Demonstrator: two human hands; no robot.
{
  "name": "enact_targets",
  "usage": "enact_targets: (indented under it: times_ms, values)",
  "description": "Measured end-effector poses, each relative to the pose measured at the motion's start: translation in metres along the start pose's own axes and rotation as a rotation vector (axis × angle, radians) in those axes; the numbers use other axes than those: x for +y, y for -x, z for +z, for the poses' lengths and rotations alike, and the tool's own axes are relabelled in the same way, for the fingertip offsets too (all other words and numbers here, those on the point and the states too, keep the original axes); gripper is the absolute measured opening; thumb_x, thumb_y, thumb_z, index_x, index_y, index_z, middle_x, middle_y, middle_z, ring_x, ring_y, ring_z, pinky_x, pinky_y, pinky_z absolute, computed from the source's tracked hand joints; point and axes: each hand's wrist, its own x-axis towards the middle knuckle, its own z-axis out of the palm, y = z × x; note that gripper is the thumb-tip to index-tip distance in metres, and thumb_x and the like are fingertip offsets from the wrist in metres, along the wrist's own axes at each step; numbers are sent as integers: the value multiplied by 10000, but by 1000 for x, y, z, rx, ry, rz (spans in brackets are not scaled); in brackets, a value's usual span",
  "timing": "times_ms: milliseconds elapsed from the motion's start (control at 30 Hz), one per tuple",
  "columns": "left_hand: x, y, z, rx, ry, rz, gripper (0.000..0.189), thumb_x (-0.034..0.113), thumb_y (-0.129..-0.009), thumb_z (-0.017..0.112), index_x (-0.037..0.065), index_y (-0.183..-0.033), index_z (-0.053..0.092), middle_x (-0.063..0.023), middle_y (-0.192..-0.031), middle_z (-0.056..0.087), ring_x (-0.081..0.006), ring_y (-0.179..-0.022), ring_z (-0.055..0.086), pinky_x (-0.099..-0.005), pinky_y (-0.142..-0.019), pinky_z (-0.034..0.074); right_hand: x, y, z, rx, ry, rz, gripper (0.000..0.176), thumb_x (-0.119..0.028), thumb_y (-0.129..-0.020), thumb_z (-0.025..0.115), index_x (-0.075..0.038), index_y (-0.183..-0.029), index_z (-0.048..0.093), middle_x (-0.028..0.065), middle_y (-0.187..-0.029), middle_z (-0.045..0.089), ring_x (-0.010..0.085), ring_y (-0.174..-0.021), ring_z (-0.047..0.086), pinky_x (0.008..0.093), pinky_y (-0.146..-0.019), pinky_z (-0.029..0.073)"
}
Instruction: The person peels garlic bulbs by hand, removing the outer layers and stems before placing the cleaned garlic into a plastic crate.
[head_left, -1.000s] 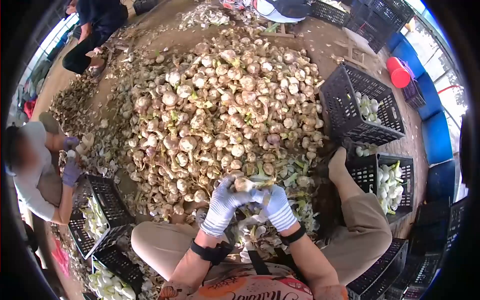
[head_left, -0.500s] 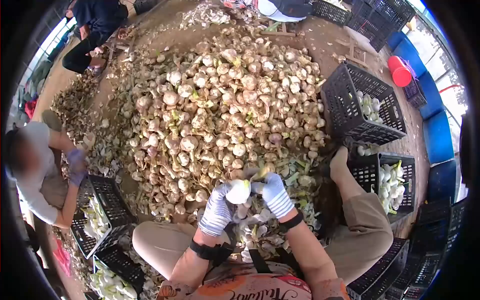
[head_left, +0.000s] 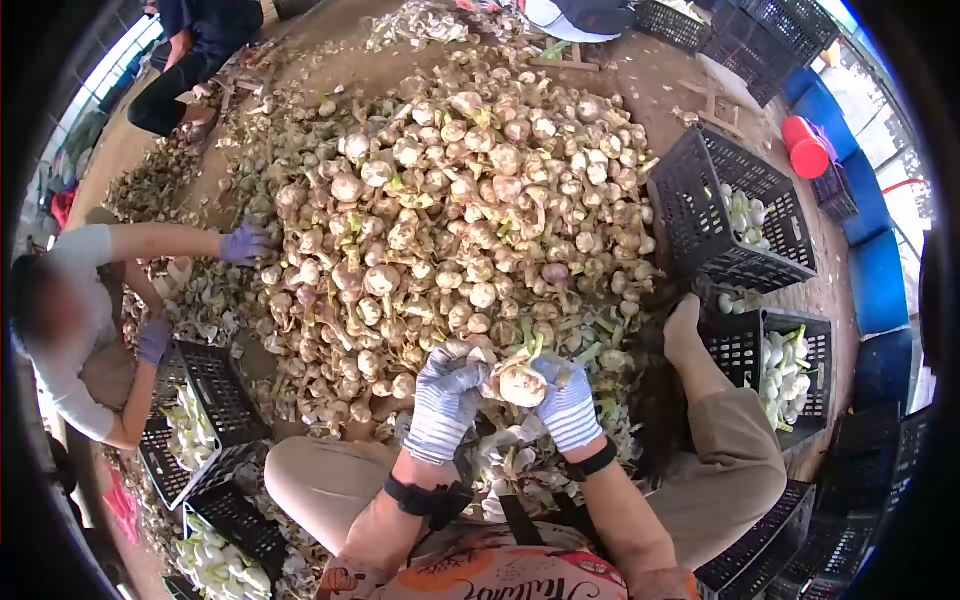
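Observation:
Between my gloved hands is a garlic bulb (head_left: 522,384) with loose brownish skin and a green stem at its top. My left hand (head_left: 447,392), in a striped white and grey glove, closes on the bulb's left side. On the right side my right hand (head_left: 567,398), in a matching glove, grips the same bulb near the stem. Just beyond lies a large heap of unpeeled garlic (head_left: 450,230). Below my hands, peeled skins (head_left: 515,460) lie between my legs.
Black crates with white garlic stand at the right (head_left: 735,215), lower right (head_left: 820,370) and left (head_left: 235,395). At the left sits a co-worker (head_left: 75,330), one gloved hand at the heap's edge. Another person (head_left: 190,65) is at the upper left. A red bucket (head_left: 806,150) stands at the upper right.
The smooth white bulb between my hands is gone, and a brownish, skin-covered one is there instead. The left co-worker's arm has stretched out to the heap.

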Motion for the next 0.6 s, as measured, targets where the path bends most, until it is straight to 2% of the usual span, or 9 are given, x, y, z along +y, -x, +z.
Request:
enact_targets:
  times_ms: [33, 133, 200, 267, 300, 400, 433, 500, 600]
  values:
    - [3, 3, 7, -2, 5, -3, 243, -105, -751, 574, 28, -954, 560, -130, -926, 641, -219, -791, 633, -322, -666, 544, -1, 4, -2, -16, 233, 81, 196, -178, -757, 655, -66, -917, 665, 127, -782, 639, 274, -678, 621, 342, -614, 507]
    - [12, 13, 23, -12, 32, -16, 280, -123, -738, 564, 29, -974, 563, -140, -912, 648, -225, -801, 638, -323, -691, 545, 10, 1, -5, -54, -5, 218, 236, -115, -907, 444, 64, -991, 574, 105, -889, 649, 205, -803, 630, 313, -702, 537]
    - [17, 16, 29, -99, 64, -14, 291, -122, -731, 566, 32, -978, 564, -146, -918, 647, -235, -825, 639, -330, -715, 544, 9, -3, -5, -56, 82, 166, 229, -97, -886, 460, 74, -975, 583, 103, -851, 647, 201, -776, 631, 317, -686, 536]
    - [22, 25, 40, -79, 103, -8, 263, -111, -721, 587, 33, -940, 561, -127, -872, 642, -225, -781, 632, -323, -698, 531, -4, -4, -7, 66, -84, 509, 222, -103, -868, 484, 72, -932, 606, 86, -775, 637, 188, -727, 623, 324, -660, 526]
    - [26, 28, 42, -152, 25, 7, 248, -104, -716, 601, 33, -918, 558, -115, -840, 633, -216, -749, 623, -316, -682, 522, -32, -13, -11, 212, -424, 726, 200, -98, -850, 510, 65, -885, 622, 71, -703, 619, 168, -603, 599, 307, -543, 507]
    - [35, 36, 18, -430, -167, -114, 192, -61, -706, 656, 28, -855, 572, -92, -811, 624, -187, -764, 607, -299, -722, 495, -6, -11, -7, 372, -531, 649, 182, -95, -842, 529, 54, -878, 628, 69, -673, 612, 153, -490, 551, 281, -424, 458]
    - [37, 40, 16, -538, -284, -134, 214, -63, -698, 661, 21, -878, 580, -121, -844, 635, -207, -752, 623, -313, -692, 502, 38, -9, -12, 218, -190, 619, 171, -86, -842, 526, 46, -877, 630, 78, -658, 607, 149, -432, 518, 259, -364, 415]
    - [47, 35, 19, -807, -783, -141, 201, 2, -725, 688, -11, -912, 613, -130, -891, 652, -208, -761, 640, -303, -699, 504, 23, -13, -16, 308, -364, 678, 169, -87, -842, 525, 44, -869, 627, 78, -648, 603, 151, -433, 521, 259, -366, 419]
    - [18, 39, 27, -655, -1379, 31, 239, 183, -790, 666, 5, -941, 615, -90, -817, 632, -189, -691, 606, -300, -647, 481, -9, -16, -23, 356, -534, 758, 164, -89, -840, 520, 45, -878, 606, 70, -634, 591, 167, -475, 557, 267, -367, 440]
